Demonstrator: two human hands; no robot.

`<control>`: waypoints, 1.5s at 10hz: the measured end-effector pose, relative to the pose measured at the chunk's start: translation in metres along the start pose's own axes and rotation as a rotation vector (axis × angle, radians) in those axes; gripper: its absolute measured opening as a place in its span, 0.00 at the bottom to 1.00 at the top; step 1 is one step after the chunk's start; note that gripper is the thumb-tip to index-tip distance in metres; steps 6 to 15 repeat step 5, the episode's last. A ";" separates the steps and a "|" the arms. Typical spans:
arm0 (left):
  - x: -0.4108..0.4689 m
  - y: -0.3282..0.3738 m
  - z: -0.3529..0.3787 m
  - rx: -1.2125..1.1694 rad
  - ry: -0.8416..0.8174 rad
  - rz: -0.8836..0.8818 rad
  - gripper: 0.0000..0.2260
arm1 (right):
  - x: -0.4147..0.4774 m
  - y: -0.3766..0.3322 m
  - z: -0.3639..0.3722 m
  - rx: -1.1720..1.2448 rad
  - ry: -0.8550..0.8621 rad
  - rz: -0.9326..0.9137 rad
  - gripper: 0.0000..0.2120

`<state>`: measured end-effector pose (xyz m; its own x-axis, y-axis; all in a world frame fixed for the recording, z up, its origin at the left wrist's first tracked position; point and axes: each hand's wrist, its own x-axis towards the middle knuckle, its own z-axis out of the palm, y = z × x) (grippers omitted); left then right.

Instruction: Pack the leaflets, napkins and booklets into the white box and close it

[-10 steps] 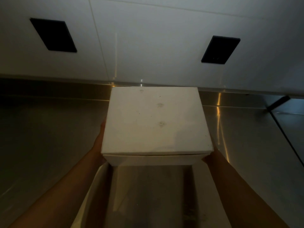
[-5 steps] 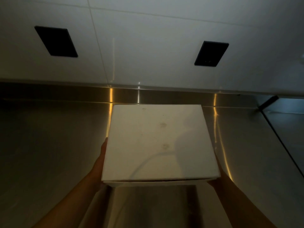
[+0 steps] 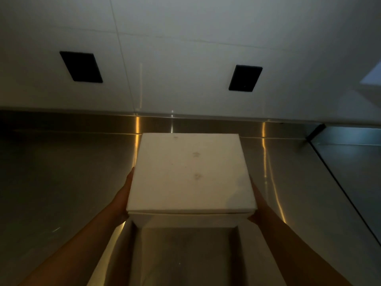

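The left hand (image 3: 126, 195) lies flat against the left side of the white box (image 3: 190, 172), and the right hand (image 3: 256, 200) is pressed to the opposite side, so the box is clamped between two palms. Most of each hand is hidden under the overhanging lid; only the outer edge and the wrist of each show. I judge the even hold from both sides to be a way of keeping the box level and the lid down.

The lid sits closed, with a thin seam along its near edge and two faint smudges on top. No leaflets, napkins or booklets can be seen, so whether they are inside cannot be told. With the lid down, the task looks to be at or near its end.

Below the near edge of the box lies the steel counter (image 3: 61, 182), and pale strips run toward the viewer under each forearm; what they are is unclear in the dim light. Whether the box rests on the counter or is held just above it cannot be told.

The counter is bare on both sides of the box, giving room to slide it left or right. Behind it, the far edge of the box is near the steel upstand (image 3: 82, 124) at the foot of the white wall (image 3: 185, 58), so there is little room to push it back. Two dark rectangular plates, one on the left (image 3: 80, 67) and one on the right (image 3: 245, 78), are set in the wall well above. At the right a dark seam (image 3: 340, 182) crosses the counter on a slant.
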<state>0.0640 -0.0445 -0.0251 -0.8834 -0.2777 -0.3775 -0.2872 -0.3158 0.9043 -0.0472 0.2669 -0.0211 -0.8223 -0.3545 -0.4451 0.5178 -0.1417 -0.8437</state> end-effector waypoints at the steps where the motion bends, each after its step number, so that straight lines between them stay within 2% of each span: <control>1: -0.013 0.007 -0.003 0.079 0.122 -0.105 0.19 | -0.005 -0.014 -0.003 -0.163 0.009 -0.011 0.17; 2: -0.025 0.022 -0.001 0.255 0.244 -0.152 0.30 | -0.009 -0.038 -0.013 -0.427 0.175 0.104 0.29; 3: -0.040 0.048 0.008 0.571 0.353 0.033 0.29 | -0.016 -0.072 -0.011 -0.715 0.201 -0.004 0.32; 4: -0.056 0.076 0.021 1.031 0.414 0.237 0.24 | -0.024 -0.107 0.004 -1.155 0.178 -0.187 0.35; 5: -0.075 0.096 0.039 1.347 0.412 0.378 0.23 | -0.038 -0.126 0.025 -1.418 0.205 -0.237 0.37; 15: -0.075 0.096 0.039 1.347 0.412 0.378 0.23 | -0.038 -0.126 0.025 -1.418 0.205 -0.237 0.37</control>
